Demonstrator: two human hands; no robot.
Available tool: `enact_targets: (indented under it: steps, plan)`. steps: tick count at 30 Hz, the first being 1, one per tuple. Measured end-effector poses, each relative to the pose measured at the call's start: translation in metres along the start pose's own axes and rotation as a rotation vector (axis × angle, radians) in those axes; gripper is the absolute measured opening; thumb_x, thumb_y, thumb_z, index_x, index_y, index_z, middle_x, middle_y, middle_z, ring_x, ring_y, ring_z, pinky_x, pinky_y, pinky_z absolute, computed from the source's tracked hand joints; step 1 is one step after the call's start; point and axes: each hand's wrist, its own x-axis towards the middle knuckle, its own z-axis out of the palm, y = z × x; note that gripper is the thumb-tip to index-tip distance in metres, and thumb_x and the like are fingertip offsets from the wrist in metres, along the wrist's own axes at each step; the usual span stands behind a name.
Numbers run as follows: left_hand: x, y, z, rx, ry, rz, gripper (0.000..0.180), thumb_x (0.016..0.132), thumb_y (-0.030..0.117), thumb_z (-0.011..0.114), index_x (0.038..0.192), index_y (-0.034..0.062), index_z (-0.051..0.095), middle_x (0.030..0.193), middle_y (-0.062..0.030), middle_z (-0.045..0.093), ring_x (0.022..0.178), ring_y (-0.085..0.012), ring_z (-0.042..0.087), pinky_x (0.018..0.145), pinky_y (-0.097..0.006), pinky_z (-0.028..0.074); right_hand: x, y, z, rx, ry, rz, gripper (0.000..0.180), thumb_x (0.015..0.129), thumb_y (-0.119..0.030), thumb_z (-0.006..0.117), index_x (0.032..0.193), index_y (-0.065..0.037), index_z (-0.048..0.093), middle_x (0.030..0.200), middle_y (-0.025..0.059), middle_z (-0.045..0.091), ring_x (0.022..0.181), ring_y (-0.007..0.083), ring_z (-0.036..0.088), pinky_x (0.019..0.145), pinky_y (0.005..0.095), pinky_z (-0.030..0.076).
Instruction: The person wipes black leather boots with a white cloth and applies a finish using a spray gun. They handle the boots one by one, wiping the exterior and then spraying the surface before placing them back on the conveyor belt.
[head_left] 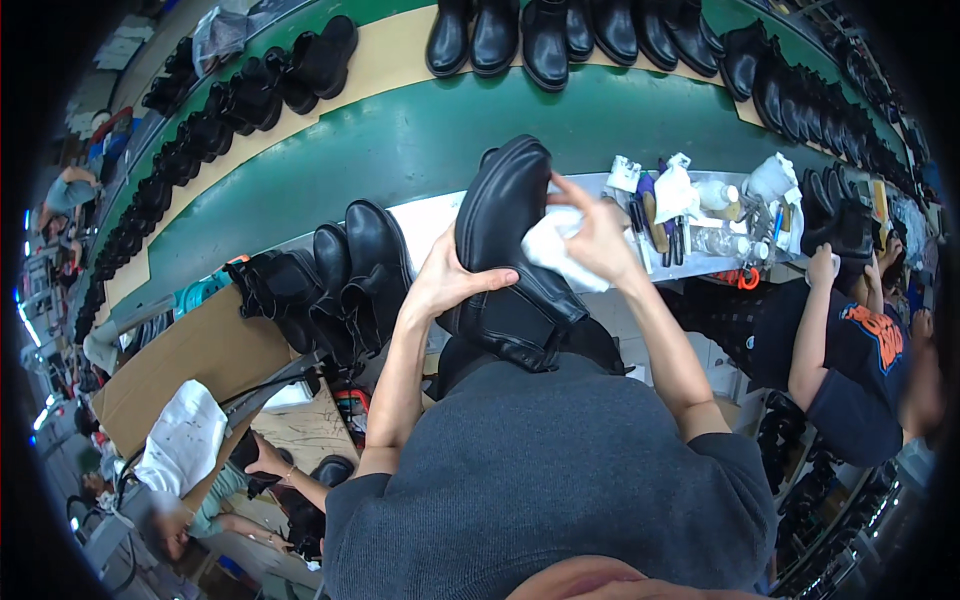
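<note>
A black leather ankle boot (500, 215) is held up before my chest, its toe pointing away and its shaft toward me. My left hand (450, 280) grips it from the left side, thumb laid across the leather near the ankle. On the boot's right side, my right hand (597, 235) holds a white cloth (560, 248) against or very close to the leather, its index finger reaching toward the toe. Part of a second black shoe shows just behind the boot's toe.
Ahead runs a green conveyor belt (400, 130) with rows of black boots (545, 45) along it. Bottles (715, 195), tools and crumpled white cloths lie on a ledge at right. More boots (375, 250) stand at left. Co-workers sit at right (840, 350) and lower left (215, 500).
</note>
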Motion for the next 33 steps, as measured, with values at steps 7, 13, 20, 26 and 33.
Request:
enact_targets:
  steps: [7, 13, 20, 26, 33]
  plan:
    - [0.000, -0.003, 0.005, -0.011, 0.068, -0.015, 0.082, 0.061, 0.015, 0.088, 0.130, -0.0043, 0.047, 0.118, -0.0127, 0.060, 0.109, -0.0205, 0.057, 0.097, -0.032, 0.043, 0.003, 0.043, 0.005, 0.291, 0.063, 0.023, 0.043, 0.083, -0.006, 0.058, 0.126, 0.001, 0.056, 0.094, 0.0143, 0.069, 0.077, 0.0150, 0.065, 0.071, 0.0304, 0.051]
    - [0.003, 0.000, -0.001, -0.013, 0.052, -0.068, 0.074, 0.062, 0.013, 0.087, 0.124, -0.0056, 0.051, 0.111, -0.0114, 0.062, 0.100, -0.0190, 0.060, 0.091, -0.031, 0.048, -0.010, 0.140, 0.000, -0.474, 0.312, 0.214, 0.033, 0.084, -0.011, 0.051, 0.112, 0.005, 0.056, 0.098, 0.0284, 0.061, 0.087, 0.0435, 0.061, 0.081, 0.0472, 0.050]
    - [0.004, 0.000, -0.008, -0.024, 0.086, -0.106, 0.073, 0.063, 0.013, 0.087, 0.123, -0.0058, 0.051, 0.110, -0.0114, 0.062, 0.099, -0.0188, 0.060, 0.090, -0.031, 0.048, -0.009, 0.132, -0.087, -0.929, 0.628, 0.283, 0.041, 0.083, -0.014, 0.063, 0.123, -0.014, 0.055, 0.126, 0.0156, 0.049, 0.096, 0.0394, 0.058, 0.082, 0.0495, 0.050]
    - [0.010, -0.004, -0.014, 0.028, 0.075, -0.114, 0.076, 0.060, 0.016, 0.089, 0.122, -0.0049, 0.051, 0.111, -0.0116, 0.062, 0.101, -0.0192, 0.060, 0.090, -0.031, 0.048, -0.013, 0.167, -0.127, -0.907, 0.542, 0.037, 0.019, 0.081, -0.009, 0.060, 0.099, -0.009, 0.067, 0.098, 0.0140, 0.063, 0.091, 0.0368, 0.062, 0.077, 0.0435, 0.052]
    - [0.013, -0.003, -0.017, 0.027, 0.069, -0.103, 0.074, 0.061, 0.016, 0.089, 0.122, -0.0048, 0.051, 0.110, -0.0118, 0.062, 0.101, -0.0193, 0.060, 0.090, -0.032, 0.048, -0.023, 0.143, -0.158, -0.614, 0.752, -0.212, 0.033, 0.071, 0.002, 0.065, 0.102, -0.008, 0.068, 0.084, 0.0133, 0.061, 0.079, 0.0327, 0.062, 0.068, 0.0388, 0.047]
